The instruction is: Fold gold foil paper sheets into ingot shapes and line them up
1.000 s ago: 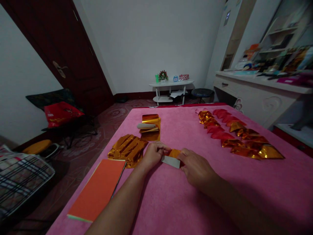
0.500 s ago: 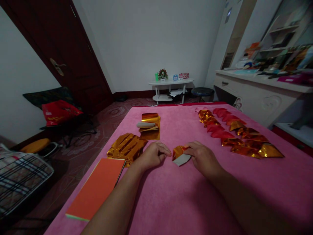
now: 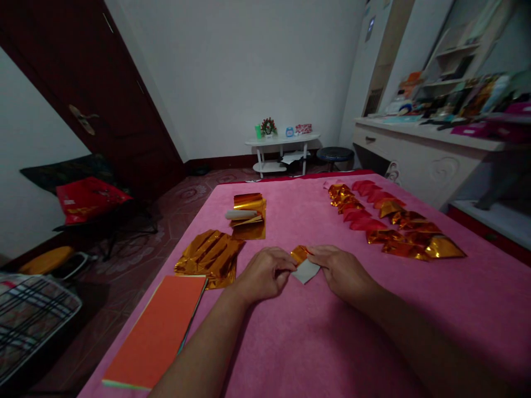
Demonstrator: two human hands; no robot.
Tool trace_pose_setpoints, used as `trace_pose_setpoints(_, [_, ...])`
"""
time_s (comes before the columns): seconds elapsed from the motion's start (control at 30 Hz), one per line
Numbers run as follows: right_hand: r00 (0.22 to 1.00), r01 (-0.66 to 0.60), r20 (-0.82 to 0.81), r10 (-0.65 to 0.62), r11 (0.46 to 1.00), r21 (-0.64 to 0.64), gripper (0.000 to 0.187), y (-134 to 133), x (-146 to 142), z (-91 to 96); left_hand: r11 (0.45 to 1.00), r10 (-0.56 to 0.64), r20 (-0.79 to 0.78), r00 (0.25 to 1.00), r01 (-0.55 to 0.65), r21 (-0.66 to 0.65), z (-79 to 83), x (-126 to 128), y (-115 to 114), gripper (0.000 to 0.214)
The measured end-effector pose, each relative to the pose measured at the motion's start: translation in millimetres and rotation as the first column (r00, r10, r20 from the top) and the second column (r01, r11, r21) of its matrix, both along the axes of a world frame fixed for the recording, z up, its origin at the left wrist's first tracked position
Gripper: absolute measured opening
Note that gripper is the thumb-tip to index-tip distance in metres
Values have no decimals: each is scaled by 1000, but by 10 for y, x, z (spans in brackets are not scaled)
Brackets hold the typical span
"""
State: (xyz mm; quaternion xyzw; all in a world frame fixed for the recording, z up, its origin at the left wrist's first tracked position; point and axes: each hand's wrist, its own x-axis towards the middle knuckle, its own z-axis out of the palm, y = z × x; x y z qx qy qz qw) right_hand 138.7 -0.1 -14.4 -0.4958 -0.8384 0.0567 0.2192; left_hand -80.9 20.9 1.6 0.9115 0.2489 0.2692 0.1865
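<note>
A small piece of gold foil paper (image 3: 307, 271), partly folded with its pale grey back showing, lies low over the pink tabletop between my hands. My left hand (image 3: 267, 273) pinches its left edge with thumb and forefinger. On the opposite side, my right hand (image 3: 338, 271) has its fingers closed on the upper right edge. Left of my hands are a heap of creased gold foil (image 3: 209, 257) and, farther back, a stack of gold foil sheets (image 3: 251, 226) with a grey flat-sided object (image 3: 241, 214) on it.
An orange paper stack (image 3: 160, 331) lies at the table's left edge. Rows of folded red and gold foil pieces (image 3: 398, 226) stand on the right side. Beyond the pink table (image 3: 290, 342) are a white side table (image 3: 282, 141), a stool (image 3: 335, 155) and a chair with a red bag (image 3: 91, 199).
My left hand has moved right and now grips the foil paper's left edge, where before it was just apart from it. The whole view has shifted slightly.
</note>
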Motion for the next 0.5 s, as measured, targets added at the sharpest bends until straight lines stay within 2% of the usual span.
trace_pose_setpoints(0.2, [1000, 6, 9, -6, 1000, -15, 45, -227, -90, 48, 998, 22, 22, 1000, -21, -57, -30, -21, 9, 26])
trace_pose_setpoints(0.5, [993, 78, -84, -83, 995, -61, 20, -264, -187, 108, 986, 52, 82, 995, -38, -165, -88, -25, 34, 22])
